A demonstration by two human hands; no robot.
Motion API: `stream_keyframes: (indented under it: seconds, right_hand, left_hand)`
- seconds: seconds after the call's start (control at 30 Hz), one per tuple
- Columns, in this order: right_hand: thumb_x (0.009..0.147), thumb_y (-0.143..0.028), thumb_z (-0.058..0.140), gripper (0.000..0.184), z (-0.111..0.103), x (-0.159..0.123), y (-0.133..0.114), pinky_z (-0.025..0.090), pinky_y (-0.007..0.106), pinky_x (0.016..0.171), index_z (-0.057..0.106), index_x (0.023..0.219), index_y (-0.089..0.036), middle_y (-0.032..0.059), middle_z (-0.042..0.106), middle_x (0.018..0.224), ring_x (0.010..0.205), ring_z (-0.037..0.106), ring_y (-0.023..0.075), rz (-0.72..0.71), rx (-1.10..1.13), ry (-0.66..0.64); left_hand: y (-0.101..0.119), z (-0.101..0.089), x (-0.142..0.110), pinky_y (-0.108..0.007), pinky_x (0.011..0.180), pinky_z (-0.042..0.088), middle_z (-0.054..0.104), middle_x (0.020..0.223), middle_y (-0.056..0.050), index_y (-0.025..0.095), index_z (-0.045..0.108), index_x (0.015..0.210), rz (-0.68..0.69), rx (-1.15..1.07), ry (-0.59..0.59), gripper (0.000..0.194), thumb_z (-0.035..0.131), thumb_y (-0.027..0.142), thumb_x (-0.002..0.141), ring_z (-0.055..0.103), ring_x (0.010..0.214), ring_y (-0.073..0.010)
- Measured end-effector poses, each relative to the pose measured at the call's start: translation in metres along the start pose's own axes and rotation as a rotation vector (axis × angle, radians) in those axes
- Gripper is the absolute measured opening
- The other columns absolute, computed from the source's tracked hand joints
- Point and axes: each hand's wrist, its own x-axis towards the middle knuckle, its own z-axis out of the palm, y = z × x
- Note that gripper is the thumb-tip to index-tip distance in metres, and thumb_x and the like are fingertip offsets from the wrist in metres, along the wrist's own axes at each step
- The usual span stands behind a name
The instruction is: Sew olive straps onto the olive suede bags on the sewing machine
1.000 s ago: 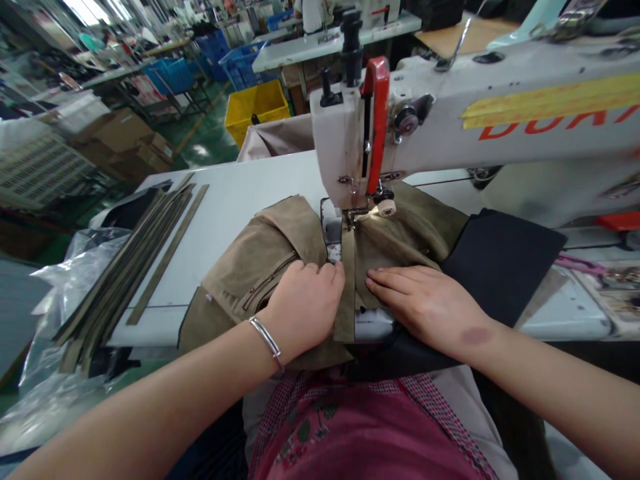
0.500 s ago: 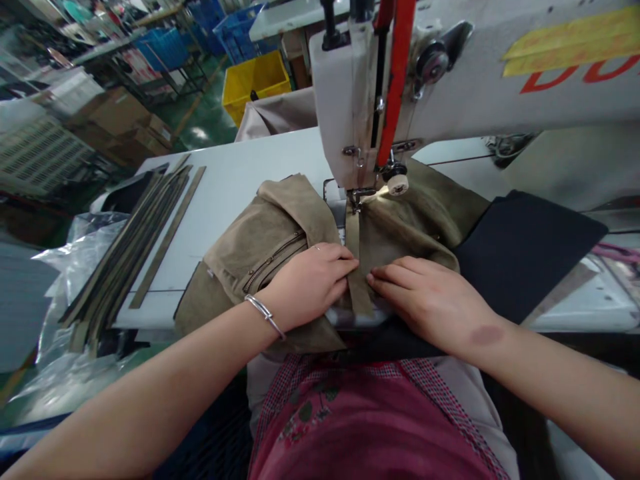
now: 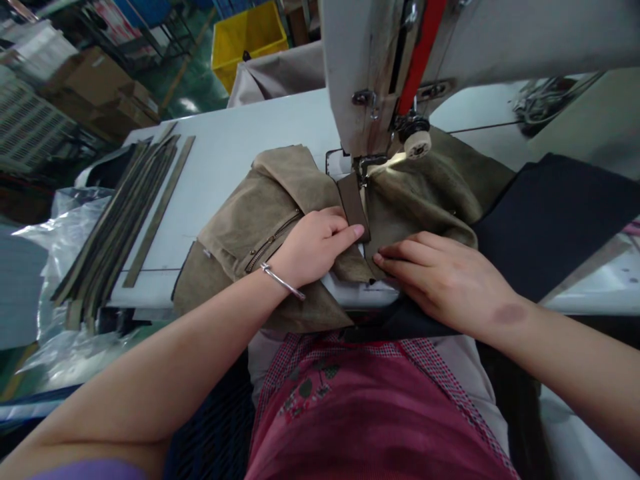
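Olive-brown, suede-like cloth (image 3: 280, 183), likely soft and best taken near its edges, is spread on the white tabletop (image 3: 260, 120). A flat brown fabric strip (image 3: 353, 203) is touched by the left hand (image 3: 317, 243), the cloth by the right hand (image 3: 445, 277); neither grip's closure can be told.

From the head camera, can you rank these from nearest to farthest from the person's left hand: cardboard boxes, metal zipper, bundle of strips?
1. Metal zipper, on the olive fabric, beside the left hand.
2. Bundle of strips, at the white table's left end.
3. Cardboard boxes, beyond the table, upper left.
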Motion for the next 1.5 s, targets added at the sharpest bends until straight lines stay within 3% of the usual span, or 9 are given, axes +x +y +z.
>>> stream_keyframes:
  seconds: [0.4, 0.53, 0.63, 0.73, 0.83, 1.1, 1.5]
  right_hand:
    - [0.097, -0.022, 0.043, 0.031, 0.0, 0.001, 0.001, 0.048, 0.035, 0.083, 0.064, 0.119, -0.015, 0.0099, 0.065, 0.106, 0.097, 0.056, 0.0219, -0.024, -0.002, -0.001]
    - [0.095, -0.021, 0.046, 0.03, 0.001, 0.001, 0.002, 0.049, 0.036, 0.081, 0.064, 0.118, -0.015, 0.0102, 0.066, 0.104, 0.095, 0.057, 0.0219, -0.036, -0.001, 0.011]
    - [0.094, -0.02, 0.048, 0.026, 0.001, 0.001, 0.001, 0.049, 0.037, 0.086, 0.067, 0.11, -0.015, 0.0096, 0.067, 0.104, 0.096, 0.058, 0.0211, -0.051, 0.024, 0.038]
    - [0.094, -0.019, 0.049, 0.022, 0.001, 0.001, 0.001, 0.044, 0.041, 0.1, 0.068, 0.106, -0.017, 0.0069, 0.068, 0.103, 0.099, 0.059, 0.019, -0.069, 0.056, 0.078]
    - [0.094, -0.02, 0.051, 0.021, 0.0, 0.002, 0.002, 0.041, 0.043, 0.104, 0.068, 0.106, -0.019, 0.0046, 0.069, 0.102, 0.099, 0.06, 0.0175, -0.075, 0.074, 0.091]
    - [0.093, -0.02, 0.051, 0.021, -0.004, 0.01, 0.012, 0.047, 0.04, 0.095, 0.068, 0.105, -0.018, 0.006, 0.068, 0.104, 0.102, 0.06, 0.0198, -0.085, 0.093, 0.034]
    - [0.093, -0.02, 0.052, 0.019, -0.005, 0.035, 0.039, 0.048, 0.039, 0.094, 0.068, 0.101, -0.016, 0.0074, 0.069, 0.105, 0.103, 0.061, 0.0206, -0.137, 0.069, 0.056]
  left_hand:
    - [-0.001, 0.002, 0.002, -0.024, 0.066, 0.042, 0.061, 0.075, -0.001, 0.012, 0.063, 0.063, 0.018, -0.042, -0.027, 0.042, 0.046, 0.031, 0.096, 0.056, 0.069, -0.0106]
    - [-0.001, 0.005, -0.003, -0.03, 0.08, 0.046, 0.064, 0.085, -0.004, 0.014, 0.067, 0.068, 0.149, 0.095, -0.024, 0.039, 0.046, 0.031, 0.096, 0.058, 0.084, -0.0155]
    - [0.0, 0.009, -0.013, -0.038, 0.094, 0.044, 0.066, 0.098, -0.006, 0.017, 0.072, 0.093, 0.301, 0.308, -0.032, 0.024, 0.05, 0.028, 0.095, 0.056, 0.102, -0.0208]
    - [-0.001, 0.012, -0.022, -0.04, 0.099, 0.044, 0.064, 0.113, -0.007, 0.019, 0.065, 0.116, 0.377, 0.433, -0.043, 0.027, 0.048, 0.025, 0.096, 0.055, 0.111, -0.0211]
    - [-0.001, 0.012, -0.024, -0.04, 0.102, 0.044, 0.064, 0.115, -0.006, 0.019, 0.064, 0.117, 0.401, 0.483, -0.062, 0.028, 0.046, 0.028, 0.097, 0.057, 0.11, -0.0199]
    - [-0.006, 0.009, -0.012, -0.04, 0.109, 0.039, 0.065, 0.114, -0.005, 0.019, 0.063, 0.117, 0.408, 0.493, -0.069, 0.028, 0.045, 0.027, 0.097, 0.057, 0.113, -0.0193]
    - [-0.023, 0.001, 0.018, -0.039, 0.1, 0.045, 0.065, 0.115, -0.006, 0.02, 0.063, 0.117, 0.408, 0.513, -0.046, 0.028, 0.047, 0.028, 0.097, 0.058, 0.111, -0.0209]
